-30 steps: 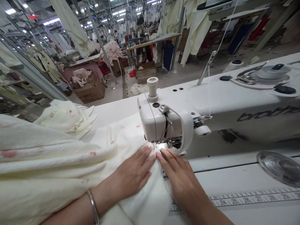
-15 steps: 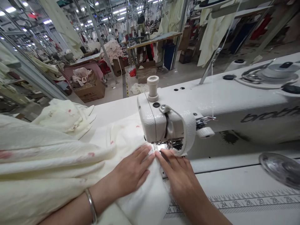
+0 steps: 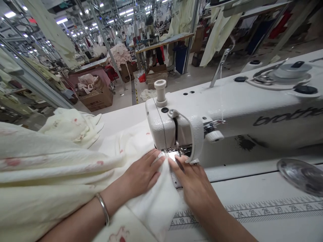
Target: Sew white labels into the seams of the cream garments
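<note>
A cream fabric (image 3: 63,174) with small red prints lies heaped over the table and runs under the head of a white sewing machine (image 3: 227,111). My left hand (image 3: 142,174) lies flat on the cloth, fingers stretched toward the lit needle area (image 3: 173,155). My right hand (image 3: 191,183) presses flat on the cloth's right edge, fingertips just in front of the presser foot. A metal bangle (image 3: 103,208) is on my left wrist. The needle itself is hidden behind the machine head and my fingers.
A printed ruler strip (image 3: 264,210) runs along the table's front right. A shiny round metal part (image 3: 300,174) sits at the right. More folded cream cloth (image 3: 73,126) lies at the back left. Beyond are cardboard boxes (image 3: 97,97), work tables and hanging garments; a person stands far off.
Both hands have slid a little forward toward the needle with the cloth, and more of the printed fabric shows at the bottom edge. The view shifted slightly.
</note>
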Tool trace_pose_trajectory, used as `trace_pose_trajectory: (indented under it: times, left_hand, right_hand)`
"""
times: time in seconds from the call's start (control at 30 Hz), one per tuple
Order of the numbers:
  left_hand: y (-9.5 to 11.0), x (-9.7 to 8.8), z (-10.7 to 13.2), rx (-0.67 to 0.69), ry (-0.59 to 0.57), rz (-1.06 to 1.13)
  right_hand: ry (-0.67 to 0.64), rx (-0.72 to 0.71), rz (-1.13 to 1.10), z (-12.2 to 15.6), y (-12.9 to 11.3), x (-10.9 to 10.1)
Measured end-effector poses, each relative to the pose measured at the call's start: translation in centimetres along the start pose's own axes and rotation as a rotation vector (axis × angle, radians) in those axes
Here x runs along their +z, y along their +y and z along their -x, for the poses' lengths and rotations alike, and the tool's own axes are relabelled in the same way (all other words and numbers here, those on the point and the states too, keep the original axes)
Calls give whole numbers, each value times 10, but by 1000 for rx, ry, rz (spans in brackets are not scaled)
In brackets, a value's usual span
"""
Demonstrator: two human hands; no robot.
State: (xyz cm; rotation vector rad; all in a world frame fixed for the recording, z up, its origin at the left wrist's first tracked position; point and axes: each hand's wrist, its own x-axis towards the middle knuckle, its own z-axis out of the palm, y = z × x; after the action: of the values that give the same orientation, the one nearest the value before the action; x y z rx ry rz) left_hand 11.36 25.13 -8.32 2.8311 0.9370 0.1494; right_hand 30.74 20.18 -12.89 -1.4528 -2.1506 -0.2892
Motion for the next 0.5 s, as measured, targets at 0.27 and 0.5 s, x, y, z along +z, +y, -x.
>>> trace_pose_trajectory:
  times: [0.27, 0.5]
  left_hand:
    - [-4, 2, 0, -38, 12, 11]
    - [-1, 2, -2, 6, 85, -21]
  right_hand:
    - [-30, -26, -25, 11, -1, 0]
    - [86, -97, -60, 13, -18, -4]
